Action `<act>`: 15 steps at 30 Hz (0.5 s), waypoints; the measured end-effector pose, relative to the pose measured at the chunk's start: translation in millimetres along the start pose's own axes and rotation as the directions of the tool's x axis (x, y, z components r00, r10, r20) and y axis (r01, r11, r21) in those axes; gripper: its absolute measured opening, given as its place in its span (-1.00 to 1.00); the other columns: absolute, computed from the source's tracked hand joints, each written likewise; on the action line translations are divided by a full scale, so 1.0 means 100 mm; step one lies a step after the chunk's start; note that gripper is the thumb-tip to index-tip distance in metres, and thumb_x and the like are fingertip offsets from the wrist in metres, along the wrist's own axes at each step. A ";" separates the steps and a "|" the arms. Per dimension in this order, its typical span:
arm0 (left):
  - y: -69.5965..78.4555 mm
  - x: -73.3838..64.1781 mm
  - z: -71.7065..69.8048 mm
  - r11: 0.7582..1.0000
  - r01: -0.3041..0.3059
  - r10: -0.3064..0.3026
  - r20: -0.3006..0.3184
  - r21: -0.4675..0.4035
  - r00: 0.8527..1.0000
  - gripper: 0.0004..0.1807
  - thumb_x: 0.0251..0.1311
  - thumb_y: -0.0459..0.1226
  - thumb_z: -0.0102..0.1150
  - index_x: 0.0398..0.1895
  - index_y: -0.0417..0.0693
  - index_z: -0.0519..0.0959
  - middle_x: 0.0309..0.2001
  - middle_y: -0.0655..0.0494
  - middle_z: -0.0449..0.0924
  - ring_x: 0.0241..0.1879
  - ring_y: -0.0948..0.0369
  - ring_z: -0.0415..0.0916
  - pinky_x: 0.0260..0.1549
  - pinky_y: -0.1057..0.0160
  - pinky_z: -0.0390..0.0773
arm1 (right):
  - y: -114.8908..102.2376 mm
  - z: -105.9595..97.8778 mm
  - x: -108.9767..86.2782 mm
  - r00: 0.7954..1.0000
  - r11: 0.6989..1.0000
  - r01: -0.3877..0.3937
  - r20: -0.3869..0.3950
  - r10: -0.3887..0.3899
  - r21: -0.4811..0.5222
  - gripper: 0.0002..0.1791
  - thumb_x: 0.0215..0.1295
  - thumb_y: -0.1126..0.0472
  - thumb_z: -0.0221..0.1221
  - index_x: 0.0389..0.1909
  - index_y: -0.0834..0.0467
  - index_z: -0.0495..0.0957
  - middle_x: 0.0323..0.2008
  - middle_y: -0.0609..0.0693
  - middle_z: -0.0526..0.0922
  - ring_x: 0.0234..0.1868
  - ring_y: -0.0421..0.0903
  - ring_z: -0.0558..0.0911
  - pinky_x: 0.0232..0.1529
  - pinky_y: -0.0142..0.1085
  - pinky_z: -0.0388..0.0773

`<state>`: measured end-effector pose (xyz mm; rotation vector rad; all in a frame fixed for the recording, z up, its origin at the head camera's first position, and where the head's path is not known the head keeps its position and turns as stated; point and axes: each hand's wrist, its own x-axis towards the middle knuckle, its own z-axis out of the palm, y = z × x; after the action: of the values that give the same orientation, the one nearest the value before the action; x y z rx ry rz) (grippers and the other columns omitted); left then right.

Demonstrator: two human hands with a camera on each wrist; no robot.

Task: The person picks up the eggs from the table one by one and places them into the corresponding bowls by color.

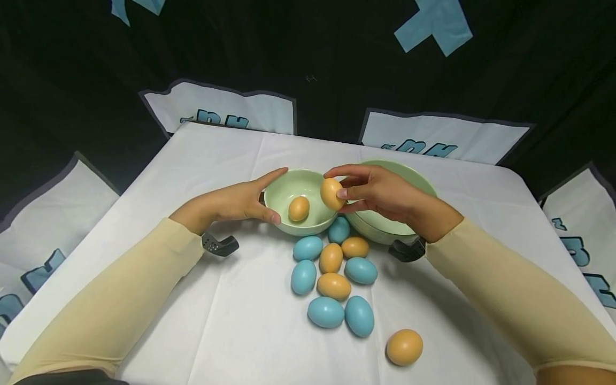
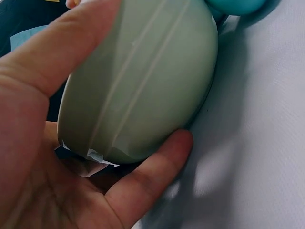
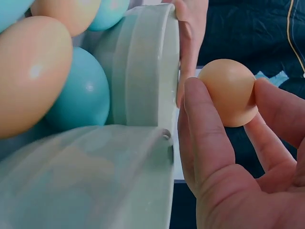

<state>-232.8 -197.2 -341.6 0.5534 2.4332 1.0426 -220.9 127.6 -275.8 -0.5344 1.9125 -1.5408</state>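
Note:
My left hand point(image 1: 240, 200) grips the side of the small light-green bowl point(image 1: 308, 184), its thumb at the near rim. In the left wrist view the fingers curl around the bowl's outer wall point(image 2: 157, 81). One orange egg point(image 1: 299, 208) lies inside. My right hand point(image 1: 385, 195) pinches another orange egg point(image 3: 228, 93) between thumb and fingertips, over the small bowl's right rim. Behind and below that hand is a larger light-green bowl point(image 1: 409, 177), partly hidden by it.
Several blue eggs point(image 1: 326, 312) and orange eggs point(image 1: 334, 286) cluster on the white tablecloth point(image 1: 250, 321) in front of the bowls. A single orange egg point(image 1: 405, 347) lies apart, nearer the front right. A black curtain point(image 1: 308, 64) hangs beyond the table.

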 end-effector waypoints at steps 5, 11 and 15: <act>-0.01 0.00 -0.01 1.000 0.011 -0.011 -0.004 0.014 1.000 0.24 -0.21 0.19 0.50 0.46 0.70 -0.20 0.40 0.22 0.15 0.29 0.11 0.19 0.31 -0.15 0.17 | -0.07 0.00 0.05 1.000 0.999 -0.009 -0.006 0.008 -0.034 -0.48 0.34 0.27 0.19 0.31 0.04 0.40 0.17 0.15 0.48 0.13 0.09 0.53 0.11 0.01 0.52; -0.03 0.01 0.01 1.000 0.009 -0.009 0.006 -0.008 1.000 0.24 -0.16 0.14 0.50 0.48 0.65 -0.21 0.41 0.20 0.14 0.30 0.09 0.18 0.32 -0.16 0.15 | -0.10 0.03 0.15 0.999 0.999 -0.027 0.023 0.028 -0.032 -0.52 0.34 0.29 0.19 0.27 0.03 0.43 0.17 0.15 0.47 0.13 0.10 0.53 0.13 0.03 0.50; -0.02 0.02 0.01 1.000 0.022 -0.022 0.001 -0.005 1.000 0.23 -0.12 0.11 0.50 0.50 0.61 -0.21 0.43 0.21 0.10 0.32 0.09 0.15 0.33 -0.17 0.11 | -0.14 0.07 0.23 0.999 0.998 -0.037 0.033 0.039 -0.044 -0.53 0.34 0.32 0.17 0.26 0.05 0.44 0.15 0.17 0.47 0.08 0.10 0.54 0.12 0.02 0.51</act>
<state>-234.3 -197.4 -344.3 0.5240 2.4294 1.0389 -234.1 104.4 -267.9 -0.5368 1.9227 -1.4607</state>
